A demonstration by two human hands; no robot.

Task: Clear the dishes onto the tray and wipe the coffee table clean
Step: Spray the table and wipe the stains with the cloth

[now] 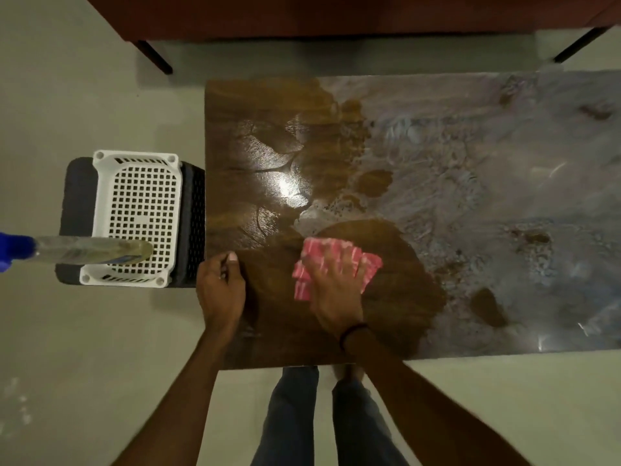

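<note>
The brown wooden coffee table (268,136) fills the middle and right of the view. A whitish soapy film covers its right half, and the left part shows dark wet wood. My right hand (336,290) presses flat, fingers spread, on a pink striped cloth (339,253) near the table's front left, at the edge of a wiped arc. My left hand (220,290) rests at the table's left edge with its fingers curled over it. A white perforated tray (137,213) sits empty on a dark stool (77,196) just left of the table. No dishes are in view.
A clear spray bottle (90,252) with a blue head juts in from the left edge, over the tray's front. A dark red sofa or bench (302,15) on black legs stands beyond the table. My legs are at the table's front edge. Pale floor surrounds everything.
</note>
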